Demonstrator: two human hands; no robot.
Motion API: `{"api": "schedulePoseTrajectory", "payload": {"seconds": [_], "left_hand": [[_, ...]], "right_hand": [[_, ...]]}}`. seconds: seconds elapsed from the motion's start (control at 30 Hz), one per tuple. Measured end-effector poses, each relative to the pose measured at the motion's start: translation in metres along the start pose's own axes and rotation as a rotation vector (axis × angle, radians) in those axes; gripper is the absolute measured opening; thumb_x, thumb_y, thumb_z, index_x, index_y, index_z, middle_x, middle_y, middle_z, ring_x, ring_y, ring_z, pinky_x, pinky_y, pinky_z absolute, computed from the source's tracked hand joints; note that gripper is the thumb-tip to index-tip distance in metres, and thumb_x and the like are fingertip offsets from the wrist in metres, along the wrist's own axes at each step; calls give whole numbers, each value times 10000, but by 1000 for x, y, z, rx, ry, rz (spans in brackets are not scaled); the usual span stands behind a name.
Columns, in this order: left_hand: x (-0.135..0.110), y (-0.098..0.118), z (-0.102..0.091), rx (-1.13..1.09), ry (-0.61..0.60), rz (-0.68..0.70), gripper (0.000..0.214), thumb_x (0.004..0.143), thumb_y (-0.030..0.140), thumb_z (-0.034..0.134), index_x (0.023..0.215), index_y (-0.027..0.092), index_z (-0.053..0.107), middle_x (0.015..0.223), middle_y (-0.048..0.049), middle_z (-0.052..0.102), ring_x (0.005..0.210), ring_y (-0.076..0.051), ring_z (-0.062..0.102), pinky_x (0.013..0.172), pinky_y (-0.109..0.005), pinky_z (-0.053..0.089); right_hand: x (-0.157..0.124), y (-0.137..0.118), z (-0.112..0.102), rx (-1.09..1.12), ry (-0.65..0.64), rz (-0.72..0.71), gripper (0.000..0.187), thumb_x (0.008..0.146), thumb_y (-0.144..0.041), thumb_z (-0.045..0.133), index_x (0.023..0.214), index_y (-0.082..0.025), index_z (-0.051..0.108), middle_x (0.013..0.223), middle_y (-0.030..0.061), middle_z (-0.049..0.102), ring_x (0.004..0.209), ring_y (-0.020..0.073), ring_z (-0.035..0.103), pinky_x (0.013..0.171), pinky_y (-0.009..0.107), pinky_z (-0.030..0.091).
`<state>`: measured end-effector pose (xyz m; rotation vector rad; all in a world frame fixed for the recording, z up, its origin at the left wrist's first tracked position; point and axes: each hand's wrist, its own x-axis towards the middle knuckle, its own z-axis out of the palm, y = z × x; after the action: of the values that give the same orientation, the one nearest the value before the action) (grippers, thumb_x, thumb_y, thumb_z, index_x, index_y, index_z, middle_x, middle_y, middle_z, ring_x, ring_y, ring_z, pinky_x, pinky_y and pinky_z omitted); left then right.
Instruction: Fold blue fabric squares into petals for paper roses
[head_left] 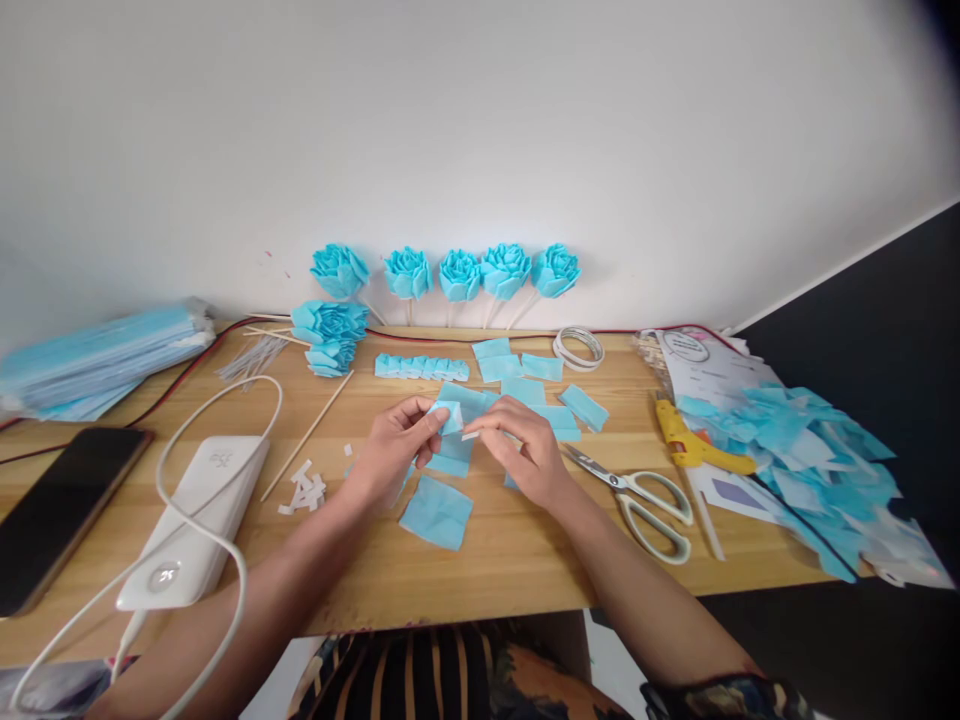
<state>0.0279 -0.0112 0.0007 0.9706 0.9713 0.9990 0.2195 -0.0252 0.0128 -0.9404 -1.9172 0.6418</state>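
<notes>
My left hand pinches a folded light-blue fabric piece between thumb and fingers above the middle of the table. My right hand is closed beside it, with a small white strip at its fingertips, touching or very near the folded piece. Beneath and around both hands lie several flat blue fabric pieces. A row of folded blue petals rests just behind my left hand. To the left is a small pile of white strips.
Several blue fabric flowers on sticks lean against the wall. Scissors, a yellow glue gun and blue scraps lie right; a tape roll sits behind. A power bank, cable and phone occupy the left.
</notes>
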Motion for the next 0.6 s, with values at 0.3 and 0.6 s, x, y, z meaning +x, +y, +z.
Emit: {"api": "schedulePoseTrajectory", "payload": {"seconds": [0.3, 0.6], "left_hand": [[0, -1, 0, -15, 6, 11, 357, 764, 487, 744, 772, 157, 606, 546, 31, 567, 431, -46, 400, 427, -183, 273], [2, -4, -1, -32, 5, 33, 346, 780, 475, 738, 782, 156, 606, 540, 37, 557, 426, -45, 406, 422, -181, 278]], "right_hand": [[4, -4, -2, -3, 15, -82, 227, 974, -313, 472, 970, -238, 686, 910, 53, 697, 874, 207, 617, 811, 392, 479], [4, -1, 0, -79, -47, -209, 261, 960, -284, 494, 1143, -266, 678, 1129, 80, 681, 1029, 232, 612, 921, 469, 470]]}}
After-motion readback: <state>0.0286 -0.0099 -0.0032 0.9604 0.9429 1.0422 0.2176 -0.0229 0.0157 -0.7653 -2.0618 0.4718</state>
